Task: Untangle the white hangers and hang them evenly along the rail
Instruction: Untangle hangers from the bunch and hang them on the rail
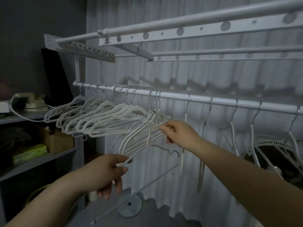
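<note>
Left hand pinches a corner of the white hangers; right hand pinches wires above it. Steady the lower grip and peel one free slowly (hooks overhead snag).

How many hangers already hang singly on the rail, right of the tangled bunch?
5, spaced along the rail: first hanger, second hanger, third hanger, fourth hanger, fifth hanger at the frame edge; more may hang beyond.
</note>
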`<state>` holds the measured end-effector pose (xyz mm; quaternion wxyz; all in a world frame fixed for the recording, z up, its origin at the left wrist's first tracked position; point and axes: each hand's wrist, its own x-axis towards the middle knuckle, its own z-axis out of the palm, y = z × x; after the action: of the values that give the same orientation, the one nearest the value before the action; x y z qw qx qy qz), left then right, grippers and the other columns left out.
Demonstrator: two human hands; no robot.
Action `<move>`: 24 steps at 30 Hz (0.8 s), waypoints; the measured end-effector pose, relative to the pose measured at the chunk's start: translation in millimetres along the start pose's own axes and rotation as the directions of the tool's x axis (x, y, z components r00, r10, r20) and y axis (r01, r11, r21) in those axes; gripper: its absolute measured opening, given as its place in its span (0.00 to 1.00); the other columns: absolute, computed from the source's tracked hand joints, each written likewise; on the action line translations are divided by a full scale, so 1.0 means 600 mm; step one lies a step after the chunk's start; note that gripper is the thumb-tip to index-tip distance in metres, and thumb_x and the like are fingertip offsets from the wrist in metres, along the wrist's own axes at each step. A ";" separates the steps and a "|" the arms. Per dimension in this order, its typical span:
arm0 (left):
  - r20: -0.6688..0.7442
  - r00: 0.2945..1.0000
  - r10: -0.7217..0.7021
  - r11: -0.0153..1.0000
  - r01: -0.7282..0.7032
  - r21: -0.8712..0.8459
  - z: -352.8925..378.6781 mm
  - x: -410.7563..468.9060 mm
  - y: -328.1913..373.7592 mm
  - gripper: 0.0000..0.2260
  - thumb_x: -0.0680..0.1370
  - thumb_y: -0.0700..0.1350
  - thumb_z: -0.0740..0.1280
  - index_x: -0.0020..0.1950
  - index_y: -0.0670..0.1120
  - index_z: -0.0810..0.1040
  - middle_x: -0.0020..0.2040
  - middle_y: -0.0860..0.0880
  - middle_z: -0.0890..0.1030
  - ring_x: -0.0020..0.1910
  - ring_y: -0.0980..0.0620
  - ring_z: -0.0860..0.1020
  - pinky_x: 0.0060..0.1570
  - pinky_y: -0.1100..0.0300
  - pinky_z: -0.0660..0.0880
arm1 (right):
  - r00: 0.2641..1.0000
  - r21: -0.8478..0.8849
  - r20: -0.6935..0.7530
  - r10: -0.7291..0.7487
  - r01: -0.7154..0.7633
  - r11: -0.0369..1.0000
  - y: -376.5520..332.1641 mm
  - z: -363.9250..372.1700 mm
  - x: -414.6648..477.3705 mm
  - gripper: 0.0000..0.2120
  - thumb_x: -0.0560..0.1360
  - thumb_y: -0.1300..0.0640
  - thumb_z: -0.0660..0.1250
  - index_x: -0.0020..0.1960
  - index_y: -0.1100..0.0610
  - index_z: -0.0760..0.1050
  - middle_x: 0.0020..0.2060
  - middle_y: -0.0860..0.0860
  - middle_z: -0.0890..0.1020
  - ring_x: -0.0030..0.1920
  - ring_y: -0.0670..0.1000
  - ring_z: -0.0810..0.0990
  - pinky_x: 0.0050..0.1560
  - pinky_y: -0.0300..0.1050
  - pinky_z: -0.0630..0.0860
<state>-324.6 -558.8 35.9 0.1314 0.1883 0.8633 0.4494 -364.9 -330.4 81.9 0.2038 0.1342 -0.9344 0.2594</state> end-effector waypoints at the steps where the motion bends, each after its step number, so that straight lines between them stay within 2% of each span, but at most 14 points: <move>1: -0.017 1.000 0.008 1.000 -0.008 -0.004 0.003 0.014 0.007 0.14 0.79 0.43 0.56 0.65 0.52 0.65 0.24 0.50 0.80 0.15 0.55 0.72 0.16 0.67 0.67 | 0.997 -0.192 -0.074 -0.032 0.017 0.981 0.019 -0.014 0.008 0.10 0.76 0.47 0.60 0.50 0.50 0.77 0.40 0.49 0.83 0.44 0.51 0.80 0.45 0.43 0.71; 2: -0.038 0.999 0.017 1.000 -0.017 -0.005 0.007 0.028 0.013 0.13 0.79 0.44 0.56 0.64 0.52 0.65 0.24 0.50 0.80 0.15 0.55 0.71 0.16 0.67 0.67 | 0.990 -0.364 -0.114 -0.078 0.031 0.931 0.036 -0.026 0.017 0.12 0.76 0.49 0.60 0.55 0.53 0.76 0.48 0.51 0.83 0.52 0.52 0.78 0.49 0.43 0.69; 4: -0.096 0.995 0.039 0.999 -0.040 -0.015 0.014 0.053 0.027 0.12 0.79 0.43 0.57 0.62 0.53 0.65 0.23 0.50 0.79 0.15 0.55 0.71 0.16 0.67 0.67 | 0.984 -0.549 -0.104 -0.145 0.065 0.833 0.069 -0.050 0.037 0.17 0.76 0.51 0.60 0.62 0.55 0.72 0.61 0.53 0.76 0.63 0.53 0.69 0.58 0.43 0.61; 6: -0.165 0.984 0.068 0.997 -0.072 -0.021 0.021 0.077 0.041 0.10 0.79 0.42 0.56 0.58 0.54 0.65 0.22 0.50 0.79 0.15 0.55 0.71 0.16 0.67 0.67 | 0.978 -0.619 -0.103 -0.179 0.078 0.782 0.092 -0.072 0.057 0.21 0.75 0.52 0.61 0.67 0.55 0.67 0.68 0.52 0.68 0.68 0.52 0.62 0.62 0.43 0.53; 8: -0.239 0.965 0.104 0.994 -0.108 -0.004 0.029 0.100 0.055 0.10 0.79 0.42 0.56 0.56 0.55 0.66 0.21 0.50 0.79 0.14 0.55 0.71 0.16 0.67 0.67 | 0.973 -0.655 -0.109 -0.204 0.085 0.751 0.109 -0.090 0.076 0.25 0.75 0.51 0.61 0.70 0.55 0.63 0.73 0.52 0.61 0.71 0.52 0.57 0.65 0.45 0.49; 10: -0.322 0.937 0.138 0.990 -0.135 0.029 0.036 0.123 0.067 0.11 0.79 0.42 0.57 0.59 0.53 0.68 0.19 0.51 0.78 0.13 0.56 0.70 0.16 0.67 0.66 | 0.971 -0.682 -0.095 -0.221 0.098 0.724 0.120 -0.102 0.094 0.27 0.74 0.51 0.62 0.72 0.55 0.60 0.74 0.52 0.57 0.72 0.53 0.54 0.69 0.47 0.47; 14: -0.435 0.886 0.162 0.987 -0.145 0.072 0.051 0.162 0.088 0.13 0.78 0.42 0.58 0.62 0.49 0.70 0.17 0.52 0.76 0.12 0.58 0.67 0.15 0.71 0.63 | 0.971 -0.707 -0.079 -0.226 0.105 0.699 0.134 -0.113 0.123 0.29 0.74 0.51 0.62 0.72 0.54 0.57 0.74 0.51 0.58 0.72 0.52 0.55 0.71 0.50 0.46; 18: -0.427 0.892 0.150 0.987 -0.158 0.018 0.057 0.196 0.110 0.13 0.78 0.40 0.57 0.62 0.46 0.70 0.17 0.51 0.74 0.11 0.58 0.66 0.15 0.71 0.62 | 0.969 -0.711 -0.080 -0.234 0.109 0.694 0.140 -0.116 0.130 0.27 0.74 0.51 0.61 0.71 0.55 0.59 0.73 0.51 0.59 0.71 0.53 0.57 0.71 0.51 0.48; 24: -0.390 0.909 0.148 0.983 -0.178 -0.040 0.061 0.227 0.119 0.13 0.79 0.39 0.56 0.63 0.44 0.69 0.16 0.51 0.73 0.12 0.57 0.66 0.15 0.70 0.63 | 0.958 -0.727 -0.094 -0.270 0.120 0.676 0.144 -0.122 0.132 0.24 0.74 0.50 0.60 0.69 0.55 0.62 0.71 0.51 0.63 0.68 0.54 0.62 0.65 0.48 0.54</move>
<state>-417.2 -434.6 66.2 -0.0721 0.1625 0.8361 0.5190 -442.8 -230.7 137.8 0.3561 0.1180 -0.9171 -0.1351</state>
